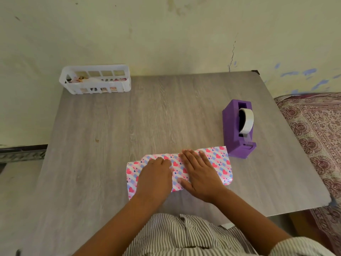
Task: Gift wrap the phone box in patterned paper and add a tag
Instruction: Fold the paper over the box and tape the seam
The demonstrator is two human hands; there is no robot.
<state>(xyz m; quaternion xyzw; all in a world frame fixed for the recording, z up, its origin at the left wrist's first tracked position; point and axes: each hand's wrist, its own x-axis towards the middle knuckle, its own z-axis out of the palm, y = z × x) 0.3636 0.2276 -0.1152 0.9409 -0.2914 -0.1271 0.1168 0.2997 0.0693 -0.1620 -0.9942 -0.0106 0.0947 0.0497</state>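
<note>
- Single head-worn wide-angle view, looking forward and down from above the person's chest.
- Close over both hands: left hand (156,177), right hand (198,175) sit low centre.
- Beyond the hands: table (147,117), then wall.
- Edges bend, fisheye.

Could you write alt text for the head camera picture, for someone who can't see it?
A person's left hand and right hand press flat on a heart-patterned wrapped box on a grey table, a purple tape dispenser to its right.

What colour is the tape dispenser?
Purple; the tape dispenser shows clearly in the head view.
</note>
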